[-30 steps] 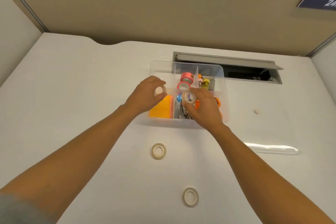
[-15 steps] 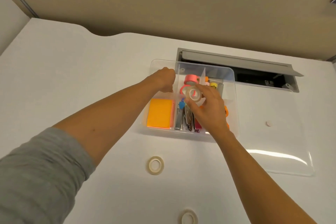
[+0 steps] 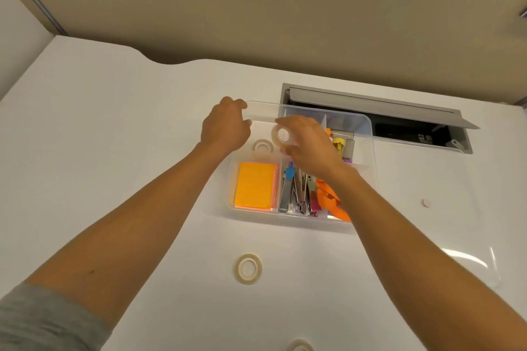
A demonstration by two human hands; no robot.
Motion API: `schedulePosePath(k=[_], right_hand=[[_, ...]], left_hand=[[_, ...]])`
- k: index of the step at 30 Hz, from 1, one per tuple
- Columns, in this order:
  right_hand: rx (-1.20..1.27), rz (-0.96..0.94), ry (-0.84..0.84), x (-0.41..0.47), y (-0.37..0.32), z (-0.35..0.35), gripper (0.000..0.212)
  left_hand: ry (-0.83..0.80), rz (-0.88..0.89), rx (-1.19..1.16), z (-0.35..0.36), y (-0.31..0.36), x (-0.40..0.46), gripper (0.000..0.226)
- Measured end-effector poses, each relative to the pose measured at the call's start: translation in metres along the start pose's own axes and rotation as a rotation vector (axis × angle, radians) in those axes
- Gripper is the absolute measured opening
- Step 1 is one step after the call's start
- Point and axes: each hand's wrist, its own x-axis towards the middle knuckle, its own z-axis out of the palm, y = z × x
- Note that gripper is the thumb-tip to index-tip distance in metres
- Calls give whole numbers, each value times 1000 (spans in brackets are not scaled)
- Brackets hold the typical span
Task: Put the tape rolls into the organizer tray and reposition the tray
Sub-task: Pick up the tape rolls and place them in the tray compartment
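The clear organizer tray (image 3: 374,171) sits mid-desk. My left hand (image 3: 225,129) hovers over its far-left corner, fingers loosely apart, holding nothing. A whitish tape roll (image 3: 262,146) lies flat in the back-left compartment just beside that hand. My right hand (image 3: 309,148) is over the tray's middle, pinching a clear tape roll (image 3: 283,135) upright above the divider. Two more whitish tape rolls lie on the desk in front of the tray: one close to it (image 3: 249,268), one at the bottom edge of view (image 3: 299,346).
The tray holds an orange sticky-note pad (image 3: 255,185), staplers (image 3: 298,194), orange clips (image 3: 330,199) and markers (image 3: 343,147). An open cable hatch (image 3: 399,122) lies behind it. A clear desk mat (image 3: 470,251) lies to the right, and a beige partition (image 3: 285,8) stands at the back.
My left hand reached to the tray's back-left compartment and let go of its tape roll there. My right hand carried its roll further back and left over the tray.
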Motion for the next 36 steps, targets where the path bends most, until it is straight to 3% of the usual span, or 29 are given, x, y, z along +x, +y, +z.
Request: schedulePosePath(k=[3,6,16,24,31,36], right_hand=[[-142,-70,-122,27,-8,1,59],[-288,-150,-254,45,-13,7,56],[-439,-304,-467,71,-15,27,36],[-471,-337,-597,77,-13,34,54],[-474,-358,-597,78,-12,37,39],[-513,-357,-619,77,-14,37,41]], left_hand=[[-180,-79,-26,0,-13,-3,52],[-295,-157,-194,0,-20,-3,59],[-326,-281,-407,-2,-24,-2,68],[-324,-264,-419,0,-27,-1,69],[-325,-254,-394,2,-29,2,70],[-314,-244,-378,5,-30,3,69]])
